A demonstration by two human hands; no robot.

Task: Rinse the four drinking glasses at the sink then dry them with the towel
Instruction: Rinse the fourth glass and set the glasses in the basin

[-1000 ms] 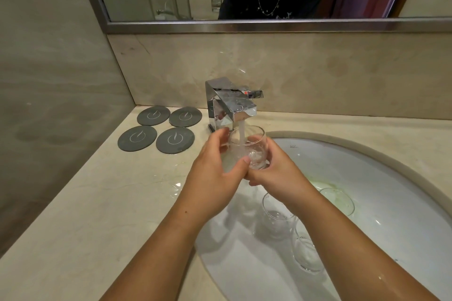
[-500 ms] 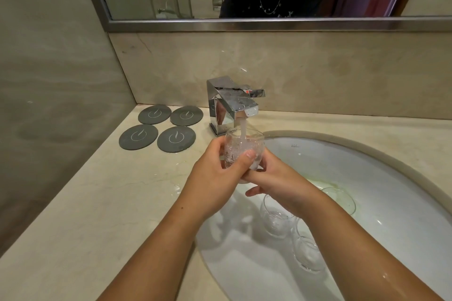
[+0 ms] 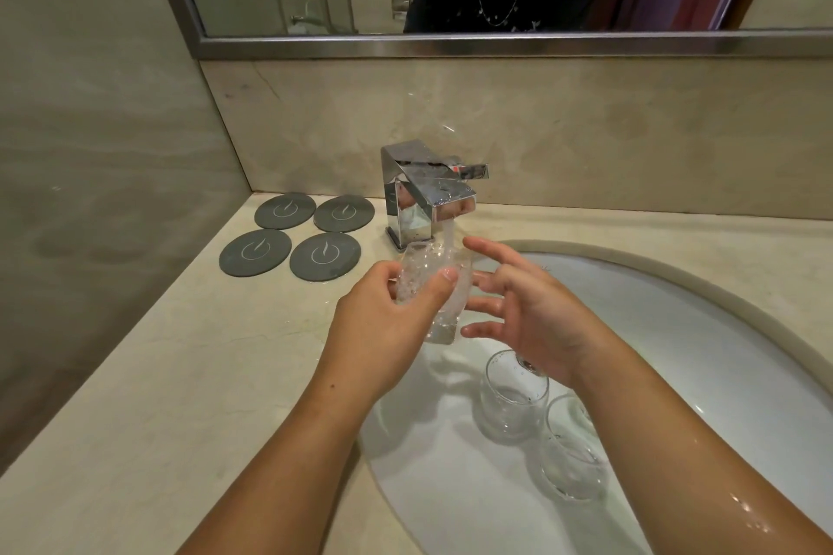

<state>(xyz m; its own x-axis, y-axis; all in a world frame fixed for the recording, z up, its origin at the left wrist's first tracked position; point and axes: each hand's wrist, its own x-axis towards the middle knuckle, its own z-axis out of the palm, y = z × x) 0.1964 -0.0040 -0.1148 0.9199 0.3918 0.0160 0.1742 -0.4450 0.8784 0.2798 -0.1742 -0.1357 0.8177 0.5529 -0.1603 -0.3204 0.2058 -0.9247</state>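
My left hand [image 3: 387, 329] grips a clear drinking glass [image 3: 444, 311] under the running chrome faucet [image 3: 428, 198]; water foams inside the glass. Beside it on the right, my right hand [image 3: 527, 315] hovers with fingers spread and straight, and I cannot tell whether they touch the glass. Two more glasses stand in the white sink basin [image 3: 721, 365]: one [image 3: 511, 401] just below my right wrist, another [image 3: 570, 460] nearer me, partly behind my right forearm. No towel is in view.
Several dark round coasters [image 3: 290, 234] lie on the beige marble counter [image 3: 157, 397] left of the faucet. A wall closes off the left side, and a mirror with a steel frame [image 3: 496, 45] hangs above the backsplash.
My right hand has let go of the glass and spread its fingers. My left hand still holds the glass under the stream, now a little lower.
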